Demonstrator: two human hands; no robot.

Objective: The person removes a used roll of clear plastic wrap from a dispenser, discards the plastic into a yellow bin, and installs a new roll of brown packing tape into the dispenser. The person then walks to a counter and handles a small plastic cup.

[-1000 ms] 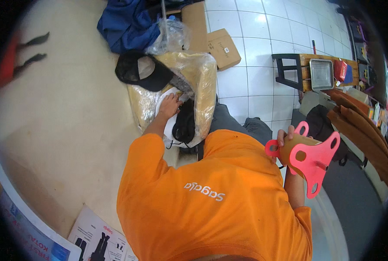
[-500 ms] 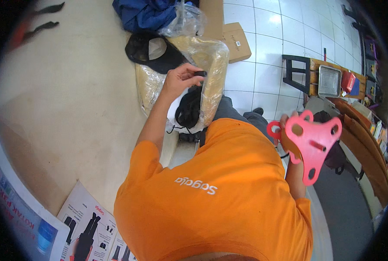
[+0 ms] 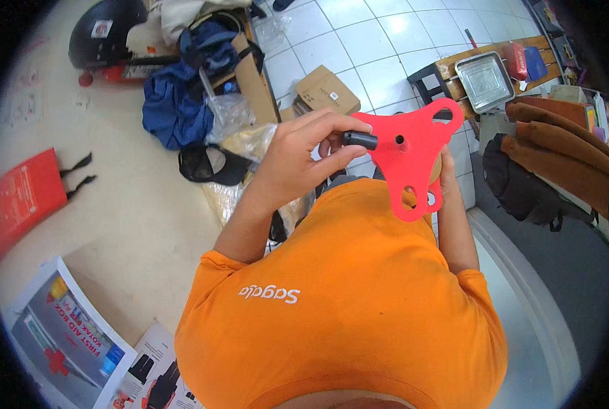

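My left hand (image 3: 298,153) pinches a short black tube (image 3: 360,140) between thumb and fingers. The tube is level with the middle of a red three-armed plate (image 3: 413,160), close to its left edge; whether they touch I cannot tell. The plate has a hole in each arm and a small stub with a dark opening at its centre. Behind it are a tan round part (image 3: 437,169) and a second red piece (image 3: 435,202) with a hole. My right hand (image 3: 448,174) grips this red assembly from the right side, its fingers mostly hidden behind it.
Beyond my left hand lie a black cap (image 3: 212,163), plastic-wrapped goods (image 3: 226,201), blue cloth (image 3: 175,102) and a cardboard box (image 3: 328,90). A wooden bench with a metal tray (image 3: 485,82) stands far right, a black bag (image 3: 523,180) nearer. A red pouch (image 3: 25,201) is at left.
My left hand has moved right with the black tube, from over the wrapped goods to the red plate. My right hand has brought the red assembly left and upward. The view has shifted.
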